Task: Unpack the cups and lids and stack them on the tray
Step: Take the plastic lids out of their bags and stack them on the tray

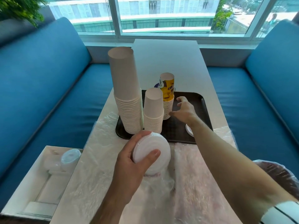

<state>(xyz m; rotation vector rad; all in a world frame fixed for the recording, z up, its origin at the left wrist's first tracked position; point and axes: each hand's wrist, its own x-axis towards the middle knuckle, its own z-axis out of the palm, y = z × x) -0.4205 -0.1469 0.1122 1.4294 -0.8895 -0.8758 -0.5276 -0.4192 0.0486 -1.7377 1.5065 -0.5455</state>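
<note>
- Cups and lids, going left to right: off the table's left edge sits a white box (24,188) with a clear-wrapped sleeve of lids (68,159) lying in it.
- Tallest stack of white paper cups (127,97) stands upside down on the left end of the dark brown tray (200,101), rims down.
- Left hand (129,160) is wrapped around a stack of white plastic lids (152,151), thumb across the top face, fingers curled round the far side. That stack is held just in front of the tray's near edge, above the crumpled clear plastic wrap (97,175) that covers the near part of the white table (165,62).
- Shorter white cup stack (153,110) is just right of the tall one, and behind it a stack topped by a yellow printed cup (168,92).
- Right hand (184,109) hovers over the tray right beside those cups, fingers spread and loose, gripping nothing.
- A single white lid (188,130) lies on the tray, partly hidden by the right forearm.
- Blue bench seats (258,94) run along both sides.
</note>
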